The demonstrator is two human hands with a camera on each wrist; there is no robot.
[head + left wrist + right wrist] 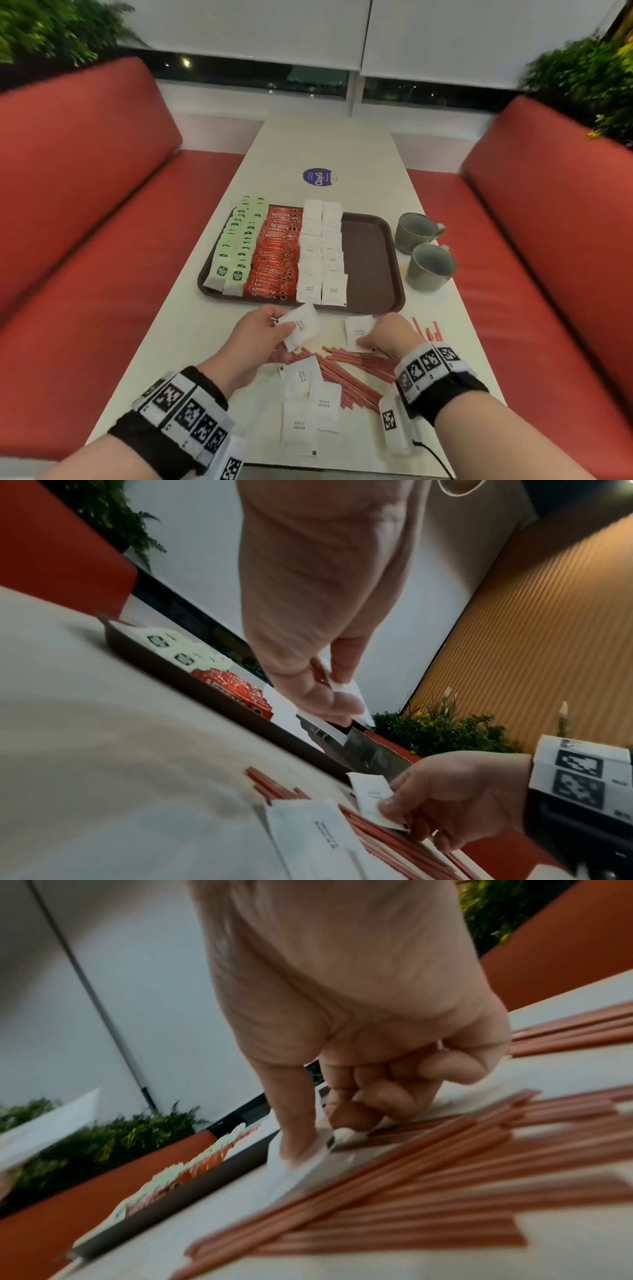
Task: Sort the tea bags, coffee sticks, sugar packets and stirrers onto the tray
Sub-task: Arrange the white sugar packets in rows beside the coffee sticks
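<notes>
Left grip (255,330) pinching white sugar packet (301,325) lifted off tabletop (191,329), near tray (371,274) front rim. Right grip (387,334) pinching second sugar packet (358,329) lying on stirrers (356,370).

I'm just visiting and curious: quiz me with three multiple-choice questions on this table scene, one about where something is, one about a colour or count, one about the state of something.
1. Where are the stirrers?
A. on the tray
B. on the table before the tray
C. in a mug

2. How many mugs stand beside the tray?
A. one
B. two
C. four

3. What is the left hand doing?
A. holding a sugar packet
B. resting flat
C. gripping a mug

Answers:
1 B: the stirrers lie loose on the table, short of the tray.
2 B: two mugs stand to its right.
3 A: the left hand pinches a sugar packet, lifted off the table.
</notes>
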